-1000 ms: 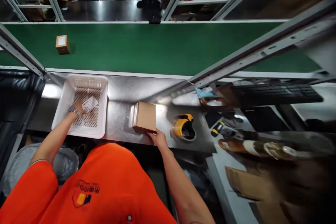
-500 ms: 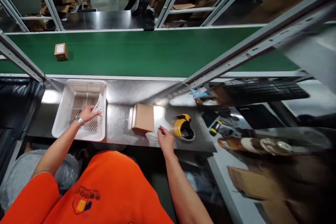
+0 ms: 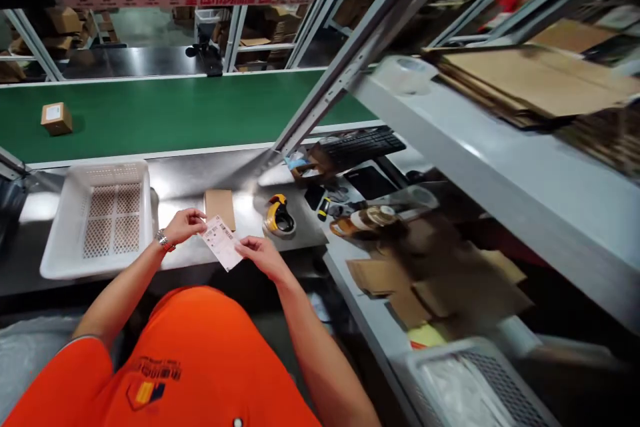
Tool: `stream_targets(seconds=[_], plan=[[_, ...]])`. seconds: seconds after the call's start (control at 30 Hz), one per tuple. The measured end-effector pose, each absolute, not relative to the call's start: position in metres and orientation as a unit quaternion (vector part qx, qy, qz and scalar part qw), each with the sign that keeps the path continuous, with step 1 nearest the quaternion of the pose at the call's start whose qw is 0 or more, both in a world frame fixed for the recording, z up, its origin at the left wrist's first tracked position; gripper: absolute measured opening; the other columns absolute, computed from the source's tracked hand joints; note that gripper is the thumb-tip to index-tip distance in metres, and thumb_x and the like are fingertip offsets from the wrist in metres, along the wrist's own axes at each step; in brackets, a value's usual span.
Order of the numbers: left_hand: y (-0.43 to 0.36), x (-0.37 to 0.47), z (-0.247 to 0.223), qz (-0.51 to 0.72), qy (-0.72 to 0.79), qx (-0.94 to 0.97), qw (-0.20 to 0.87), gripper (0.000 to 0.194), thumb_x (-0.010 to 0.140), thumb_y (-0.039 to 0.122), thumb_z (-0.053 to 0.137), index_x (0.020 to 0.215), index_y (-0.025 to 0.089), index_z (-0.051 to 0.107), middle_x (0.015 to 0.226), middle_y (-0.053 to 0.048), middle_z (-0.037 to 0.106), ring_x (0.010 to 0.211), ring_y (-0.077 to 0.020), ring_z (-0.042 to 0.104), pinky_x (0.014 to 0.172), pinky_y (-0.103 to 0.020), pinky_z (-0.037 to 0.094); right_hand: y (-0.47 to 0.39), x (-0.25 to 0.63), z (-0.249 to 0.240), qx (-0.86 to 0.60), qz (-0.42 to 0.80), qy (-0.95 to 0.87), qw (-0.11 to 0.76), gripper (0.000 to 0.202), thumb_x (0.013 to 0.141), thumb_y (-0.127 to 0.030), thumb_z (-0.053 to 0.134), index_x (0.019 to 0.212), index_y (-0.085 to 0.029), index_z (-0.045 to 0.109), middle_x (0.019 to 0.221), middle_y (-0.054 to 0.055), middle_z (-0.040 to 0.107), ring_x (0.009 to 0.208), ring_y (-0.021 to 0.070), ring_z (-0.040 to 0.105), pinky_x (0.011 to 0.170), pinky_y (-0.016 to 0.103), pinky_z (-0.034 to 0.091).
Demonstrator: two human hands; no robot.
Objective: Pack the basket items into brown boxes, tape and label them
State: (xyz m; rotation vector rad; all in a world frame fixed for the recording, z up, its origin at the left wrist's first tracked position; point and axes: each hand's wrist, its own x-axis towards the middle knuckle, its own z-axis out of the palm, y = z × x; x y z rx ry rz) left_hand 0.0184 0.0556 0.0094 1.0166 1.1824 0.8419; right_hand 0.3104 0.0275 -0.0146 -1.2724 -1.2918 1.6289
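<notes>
A printed paper slip [image 3: 221, 243] is held at its two sides above the bench's front edge. My left hand [image 3: 185, 224] pinches its upper left corner, and my right hand [image 3: 260, 255] grips its right edge. Just behind the slip, a brown cardboard box [image 3: 219, 205] lies on the metal bench [image 3: 190, 177], partly covered by the paper. The white plastic basket [image 3: 64, 227] stands left of my left hand, with nothing seen inside. A yellow and black tape dispenser [image 3: 279, 216] rests on the bench to the right of the box.
A small carton [image 3: 57, 120] sits on the green conveyor belt [image 3: 175, 110] behind the bench. A slanted metal post [image 3: 325, 97] rises at the right. Beyond it are a keyboard [image 3: 365, 145], a bottle [image 3: 363, 220], cardboard pieces and a grey shelf [image 3: 490, 167] with flattened cardboard.
The view has turned right. My left hand has left the basket with the slip, and my right hand has moved from beside the box to grip the slip too. The carton has shifted left in view.
</notes>
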Motion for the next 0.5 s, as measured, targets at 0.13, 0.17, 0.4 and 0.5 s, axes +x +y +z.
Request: stream_targets(seconds=[0.13, 0.17, 0.4, 0.5], plan=[[0.022, 0.097, -0.011, 0.429, 0.494, 0.338, 0.677, 0.061, 0.068, 0.050, 0.110, 0.107, 0.015, 0.077, 0.089, -0.006, 0.085, 0.072, -0.0153, 0.075, 0.065, -0.024, 0.055, -0.007, 0.331, -0.024, -0.519, 0.644, -0.349, 0.440, 0.064, 0.053, -0.076, 0.110, 0.080, -0.023, 0.086, 0.076, 0.002, 0.083, 0.074, 0.0234, 0.076, 0.074, 0.038, 0.064], [0.011, 0.119, -0.015, 0.411, 0.489, 0.340, 0.690, 0.059, 0.069, 0.050, 0.110, 0.106, 0.014, 0.080, 0.092, -0.009, 0.086, 0.073, -0.0163, 0.076, 0.063, -0.025, 0.054, -0.014, 0.334, -0.025, -0.516, 0.641, -0.321, 0.469, 0.065, 0.052, -0.077, 0.111, 0.080, -0.024, 0.086, 0.075, 0.002, 0.083, 0.076, 0.0251, 0.078, 0.076, 0.040, 0.066], [-0.034, 0.218, -0.020, 0.333, 0.539, 0.390, 0.668, 0.024, 0.082, 0.026, 0.100, 0.095, 0.010, 0.087, 0.086, -0.012, 0.088, 0.072, -0.0227, 0.081, 0.063, -0.028, 0.055, -0.065, 0.393, -0.031, -0.476, 0.668, -0.258, 0.510, 0.063, 0.066, -0.077, 0.107, 0.092, -0.022, 0.091, 0.091, 0.007, 0.091, 0.083, 0.0251, 0.083, 0.077, 0.037, 0.070], [-0.044, 0.239, -0.017, 0.335, 0.551, 0.374, 0.667, 0.022, 0.082, 0.025, 0.099, 0.092, 0.012, 0.086, 0.084, -0.011, 0.088, 0.070, -0.0216, 0.082, 0.061, -0.026, 0.055, -0.086, 0.423, -0.039, -0.467, 0.681, -0.230, 0.516, 0.063, 0.066, -0.072, 0.109, 0.099, -0.022, 0.092, 0.098, 0.010, 0.092, 0.088, 0.0251, 0.085, 0.077, 0.036, 0.070]])
